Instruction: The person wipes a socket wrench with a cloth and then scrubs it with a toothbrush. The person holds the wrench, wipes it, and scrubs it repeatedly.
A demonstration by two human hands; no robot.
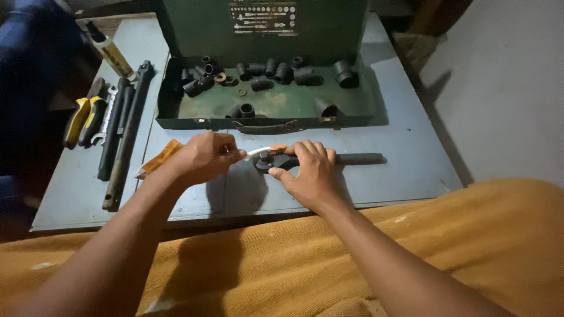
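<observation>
Lying flat on the table [405, 158], just in front of the green box [264, 111]: the ratchet [317, 159]. Right hand [308, 173] resting over its middle, fingers curled down, hiding most of the bar; only the round head [265, 162] and the dark handle end [358, 158] showing. Hard to tell whether really gripping or only pressing down. Left hand [205, 157] closed around a small white tool [258, 152], its tip touching the head; most of that tool hidden in the fist, so hard to say what kind.

Peeking out behind the left hand, an orange packet [160, 157], partly covered. Inside the box, dark sockets [276, 71] lying loose, some blurry in the dim light. Box lid [264, 23] standing up at the back, cut off at the top.

Left of the box: two long black bars [123, 135], yellow-handled pliers [82, 120], a spanner [107, 117] half hidden between them, and a pale tube [108, 51] farther back. Orange cloth [470, 235] spreading across the near side, covering the table's front edge. Far left too dark to make out.
</observation>
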